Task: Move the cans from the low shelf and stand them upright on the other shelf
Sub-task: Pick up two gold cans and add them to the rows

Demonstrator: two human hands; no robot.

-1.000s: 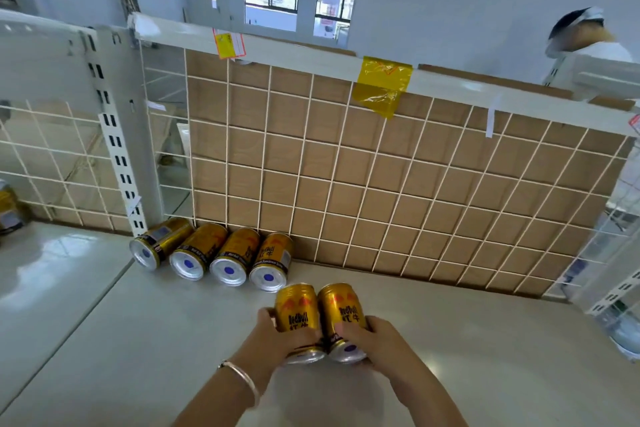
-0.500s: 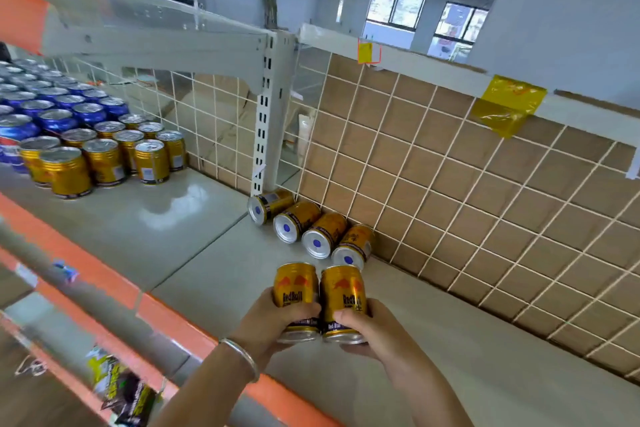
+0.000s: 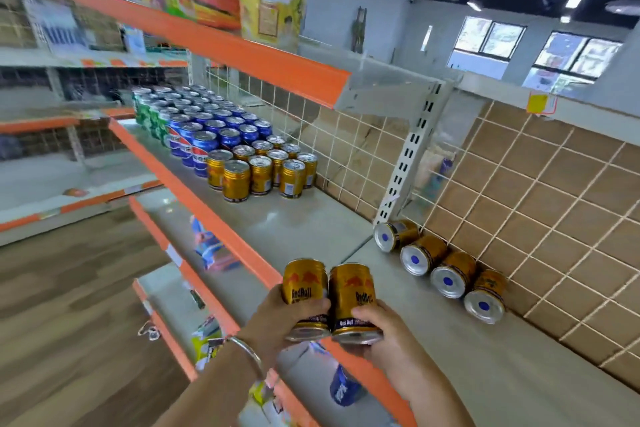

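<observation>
Holding two gold metal cans, I see my left hand [image 3: 277,315] wrapped around one can [image 3: 304,288] and my right hand [image 3: 384,333] around the other [image 3: 353,298], side by side above the orange shelf edge [image 3: 214,218].

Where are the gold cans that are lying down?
In the head view, four lying cans sit in a row on the right shelf, against the wire grid, just right of the white post.
</observation>
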